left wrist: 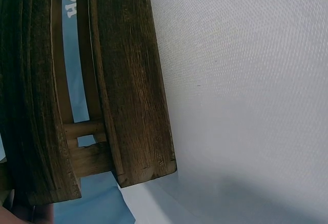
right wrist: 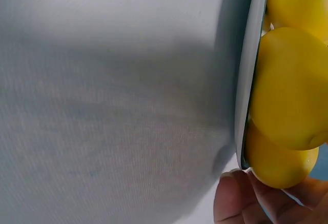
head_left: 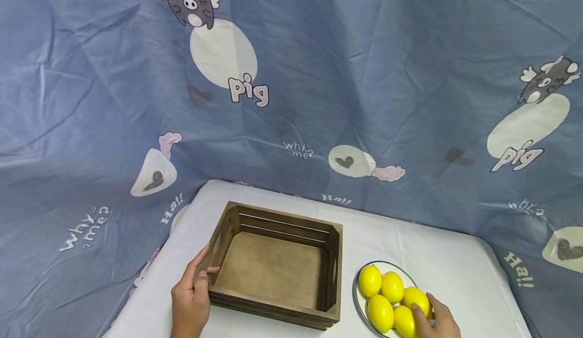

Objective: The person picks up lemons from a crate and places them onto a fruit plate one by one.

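A brown slatted wooden crate [head_left: 273, 307] stands on the white table with nothing inside it. My left hand [head_left: 191, 295] grips its left side, the thumb over the rim; in the left wrist view the crate's dark slats [left wrist: 134, 80] fill the left part. To the right of the crate sits a white plate [head_left: 361, 303] with a dark rim, bearing several yellow lemons [head_left: 380, 313]. At the plate's right edge my right hand [head_left: 439, 320] holds the rightmost lemon [head_left: 415, 298] between thumb and fingers. In the right wrist view, fingertips [right wrist: 228, 196] show close to the plate's rim, below the lemons.
White cloth [head_left: 437, 242] covers the table. Behind and on both sides hangs a blue curtain [head_left: 309, 75] with pig prints. A strip of table separates the crate from the plate.
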A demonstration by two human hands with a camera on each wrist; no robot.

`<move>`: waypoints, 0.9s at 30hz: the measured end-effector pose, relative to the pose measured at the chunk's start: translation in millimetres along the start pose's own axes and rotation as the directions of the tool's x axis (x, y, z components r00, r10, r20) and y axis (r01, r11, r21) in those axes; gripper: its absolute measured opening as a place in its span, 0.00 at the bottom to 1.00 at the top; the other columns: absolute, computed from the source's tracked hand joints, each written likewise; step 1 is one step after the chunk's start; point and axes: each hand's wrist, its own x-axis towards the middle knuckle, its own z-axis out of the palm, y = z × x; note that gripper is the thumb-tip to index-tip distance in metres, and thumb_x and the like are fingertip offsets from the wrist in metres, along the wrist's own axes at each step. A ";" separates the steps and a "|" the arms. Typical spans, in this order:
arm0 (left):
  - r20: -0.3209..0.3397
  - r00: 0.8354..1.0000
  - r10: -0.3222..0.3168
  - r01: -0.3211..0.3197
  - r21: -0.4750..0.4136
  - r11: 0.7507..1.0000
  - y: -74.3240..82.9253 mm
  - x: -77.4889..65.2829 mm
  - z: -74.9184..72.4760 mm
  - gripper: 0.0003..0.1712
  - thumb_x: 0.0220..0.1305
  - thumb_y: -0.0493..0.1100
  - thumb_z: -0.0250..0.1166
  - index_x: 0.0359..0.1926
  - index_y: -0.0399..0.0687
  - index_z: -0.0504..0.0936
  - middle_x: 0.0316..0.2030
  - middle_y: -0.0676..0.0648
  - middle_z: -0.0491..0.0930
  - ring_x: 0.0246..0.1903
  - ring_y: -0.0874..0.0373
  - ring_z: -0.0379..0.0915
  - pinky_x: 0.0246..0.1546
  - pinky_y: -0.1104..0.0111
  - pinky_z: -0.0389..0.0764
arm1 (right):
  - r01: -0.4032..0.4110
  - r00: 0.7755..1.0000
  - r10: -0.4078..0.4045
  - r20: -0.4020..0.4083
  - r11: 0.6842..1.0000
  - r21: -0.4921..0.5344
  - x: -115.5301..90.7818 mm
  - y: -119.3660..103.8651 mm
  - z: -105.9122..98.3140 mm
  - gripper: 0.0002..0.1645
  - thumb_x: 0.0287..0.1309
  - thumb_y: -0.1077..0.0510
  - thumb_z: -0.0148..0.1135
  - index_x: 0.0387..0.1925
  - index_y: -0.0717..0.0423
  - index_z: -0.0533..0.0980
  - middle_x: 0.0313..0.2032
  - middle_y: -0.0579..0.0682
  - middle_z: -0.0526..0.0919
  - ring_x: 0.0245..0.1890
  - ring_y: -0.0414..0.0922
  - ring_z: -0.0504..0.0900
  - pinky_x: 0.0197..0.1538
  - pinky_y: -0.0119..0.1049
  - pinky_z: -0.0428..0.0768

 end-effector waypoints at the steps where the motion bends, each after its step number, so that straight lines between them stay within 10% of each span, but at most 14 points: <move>1: 0.002 1.000 -0.002 0.002 0.000 1.000 -0.3 0.0 -0.2 0.32 0.74 0.28 0.51 0.70 0.59 0.79 0.35 0.46 0.90 0.10 0.68 0.60 0.10 0.73 0.56 | -0.011 1.000 0.011 0.007 1.000 0.009 -0.9 -0.8 0.8 0.60 0.70 0.25 0.47 0.69 0.80 0.61 0.56 0.78 0.72 0.52 0.67 0.78 0.55 0.62 0.78; 8: 0.010 1.000 0.006 -0.006 -0.002 1.000 -1.3 0.4 -0.2 0.32 0.73 0.28 0.52 0.70 0.58 0.79 0.36 0.45 0.90 0.07 0.71 0.51 0.08 0.73 0.55 | -0.076 0.997 0.077 -0.015 0.995 0.059 -6.9 -5.1 7.0 0.71 0.63 0.14 0.36 0.71 0.78 0.56 0.60 0.78 0.67 0.54 0.68 0.76 0.58 0.65 0.75; 14: 0.046 0.999 -0.002 0.002 0.007 1.000 -2.4 4.8 1.3 0.33 0.74 0.28 0.51 0.71 0.61 0.78 0.36 0.46 0.90 0.25 0.61 0.82 0.08 0.72 0.57 | -0.073 0.994 0.080 -0.080 0.993 0.090 -9.1 -5.8 6.0 0.70 0.64 0.15 0.35 0.71 0.78 0.56 0.61 0.77 0.66 0.58 0.71 0.72 0.61 0.67 0.72; 17: 0.081 0.996 -0.036 0.034 0.022 0.999 -2.4 7.4 -0.3 0.32 0.75 0.30 0.52 0.71 0.63 0.78 0.37 0.47 0.90 0.21 0.61 0.79 0.09 0.70 0.59 | -0.063 0.989 0.074 -0.132 0.994 0.089 -11.3 -4.6 3.2 0.64 0.69 0.20 0.39 0.71 0.77 0.57 0.63 0.78 0.65 0.62 0.74 0.68 0.64 0.70 0.67; 23: 0.175 0.980 -0.098 0.103 -0.019 0.995 -2.3 21.0 -18.7 0.23 0.83 0.41 0.52 0.72 0.54 0.77 0.59 0.45 0.84 0.41 0.72 0.81 0.37 0.78 0.77 | -0.007 0.973 0.026 -0.229 0.996 0.085 -16.6 -4.2 -5.8 0.50 0.75 0.33 0.47 0.70 0.77 0.60 0.65 0.79 0.62 0.65 0.77 0.62 0.68 0.71 0.60; 27: 0.148 0.988 -0.041 0.044 -0.017 0.999 -10.4 39.9 -38.2 0.23 0.84 0.41 0.48 0.73 0.49 0.76 0.63 0.45 0.82 0.56 0.77 0.75 0.55 0.84 0.68 | 0.044 0.967 -0.031 -0.254 0.998 0.045 -18.3 -1.0 -14.9 0.50 0.75 0.34 0.50 0.71 0.76 0.60 0.67 0.78 0.61 0.68 0.76 0.59 0.70 0.71 0.56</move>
